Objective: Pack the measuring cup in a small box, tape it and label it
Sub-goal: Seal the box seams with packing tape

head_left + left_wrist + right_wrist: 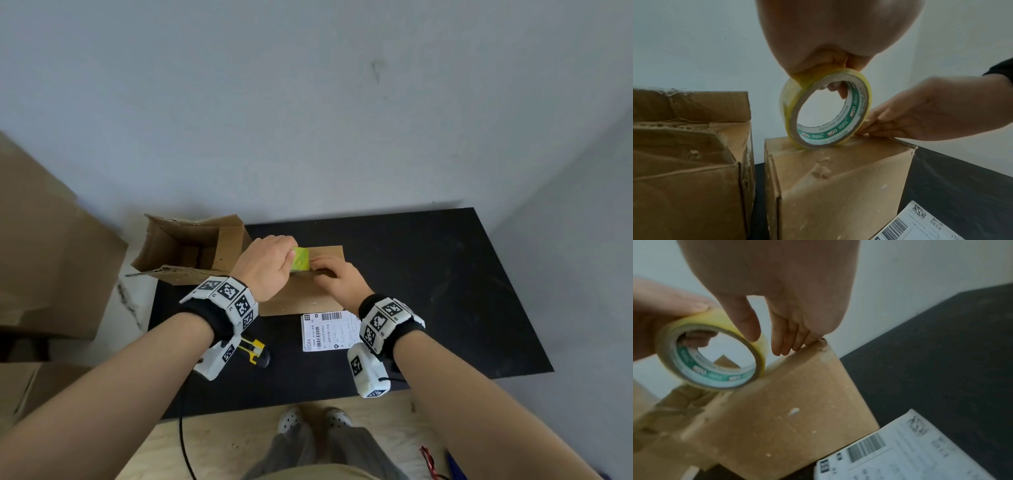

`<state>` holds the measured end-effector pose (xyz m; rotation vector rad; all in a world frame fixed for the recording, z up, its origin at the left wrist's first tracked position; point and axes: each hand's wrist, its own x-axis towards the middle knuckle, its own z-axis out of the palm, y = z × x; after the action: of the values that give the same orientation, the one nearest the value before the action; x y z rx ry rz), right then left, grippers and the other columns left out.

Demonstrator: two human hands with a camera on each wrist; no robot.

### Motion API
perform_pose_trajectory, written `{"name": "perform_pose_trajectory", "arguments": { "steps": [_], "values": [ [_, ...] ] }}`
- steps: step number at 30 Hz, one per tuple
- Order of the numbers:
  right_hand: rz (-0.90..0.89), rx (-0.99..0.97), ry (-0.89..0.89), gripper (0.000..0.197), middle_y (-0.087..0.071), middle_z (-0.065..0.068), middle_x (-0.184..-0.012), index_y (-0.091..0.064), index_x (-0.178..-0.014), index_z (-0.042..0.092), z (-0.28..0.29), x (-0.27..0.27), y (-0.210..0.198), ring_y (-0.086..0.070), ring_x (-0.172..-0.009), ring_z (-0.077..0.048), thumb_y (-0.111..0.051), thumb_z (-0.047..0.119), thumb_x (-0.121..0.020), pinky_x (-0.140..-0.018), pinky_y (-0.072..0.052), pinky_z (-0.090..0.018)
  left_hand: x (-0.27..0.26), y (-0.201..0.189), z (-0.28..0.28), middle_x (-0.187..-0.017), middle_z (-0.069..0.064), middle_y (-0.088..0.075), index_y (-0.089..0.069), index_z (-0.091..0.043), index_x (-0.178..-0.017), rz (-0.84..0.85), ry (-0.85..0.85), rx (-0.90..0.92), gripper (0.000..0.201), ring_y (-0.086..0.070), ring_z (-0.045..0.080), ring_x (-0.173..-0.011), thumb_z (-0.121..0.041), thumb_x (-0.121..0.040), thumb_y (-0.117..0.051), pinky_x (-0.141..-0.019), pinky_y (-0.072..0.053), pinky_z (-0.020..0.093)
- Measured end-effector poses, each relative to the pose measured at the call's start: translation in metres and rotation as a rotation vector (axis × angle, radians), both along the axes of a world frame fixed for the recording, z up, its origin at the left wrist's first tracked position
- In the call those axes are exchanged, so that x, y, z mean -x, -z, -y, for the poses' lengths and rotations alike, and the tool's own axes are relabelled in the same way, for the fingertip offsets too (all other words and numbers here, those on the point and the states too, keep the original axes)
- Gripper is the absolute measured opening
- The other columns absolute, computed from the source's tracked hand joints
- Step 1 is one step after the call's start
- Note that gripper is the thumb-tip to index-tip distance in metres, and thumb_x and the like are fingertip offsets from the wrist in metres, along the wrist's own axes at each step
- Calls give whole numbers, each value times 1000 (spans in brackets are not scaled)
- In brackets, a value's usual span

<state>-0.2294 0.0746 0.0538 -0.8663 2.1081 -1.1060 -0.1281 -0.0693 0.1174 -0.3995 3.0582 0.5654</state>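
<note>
The small cardboard box (pixel 301 294) stands with its flaps down on the black table (pixel 445 274); the measuring cup is not visible. My left hand (pixel 274 262) grips a yellow tape roll (pixel 300 259), thumb on the outside and a finger through the core. The roll (pixel 826 110) stands on edge on the box top (pixel 838 178) near its left end. My right hand (pixel 334 277) lies just right of the roll, its straight fingers (pixel 785 340) pressing down on the box top (pixel 777 410). A white shipping label (pixel 327 330) lies flat in front of the box.
A larger open cardboard box (pixel 191 246) stands directly left of the small one. A yellow utility knife (pixel 255 349) lies on the table under my left wrist. Big cardboard cartons (pixel 44 257) stand off the table's left side. A grey wall rises behind the table.
</note>
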Motion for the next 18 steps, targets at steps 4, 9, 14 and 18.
{"name": "perform_pose_trajectory", "arguments": {
  "steps": [4, 9, 14, 18],
  "values": [
    [150, 40, 112, 26, -62, -4, -124, -69, -108, 5, 10, 1, -6, -52, -117, -17, -50, 16, -94, -106, -37, -33, -6, 4, -1, -91, 6, -60, -54, -12, -103, -16, -3, 37, 21, -55, 23, -81, -21, -98, -36, -73, -39, 33],
    [147, 57, 150, 21, -64, -7, -119, -71, -98, 1, 11, -2, -6, -56, -112, -17, -55, 13, -91, -96, -40, -24, -9, 4, -5, -96, 6, -60, -53, -13, -107, -21, 5, 55, 23, -55, 22, -83, -23, -98, -35, -75, -40, 32],
    [114, 44, 165, 20, -65, -7, -114, -70, -98, -1, 11, -4, -11, -56, -102, -13, -55, 11, -92, -84, -37, -18, -11, 1, -9, -99, 7, -60, -53, -12, -112, -21, 16, 64, 25, -55, 22, -87, -23, -99, -35, -77, -37, 30],
    [94, 13, 168, 22, -66, -8, -111, -70, -97, 0, 11, -2, -14, -57, -105, -17, -53, 13, -93, -82, -36, -18, -11, -2, -10, -101, 6, -61, -53, -11, -114, -12, 45, 80, 27, -55, 22, -89, -22, -99, -34, -78, -40, 32]
  ]
}}
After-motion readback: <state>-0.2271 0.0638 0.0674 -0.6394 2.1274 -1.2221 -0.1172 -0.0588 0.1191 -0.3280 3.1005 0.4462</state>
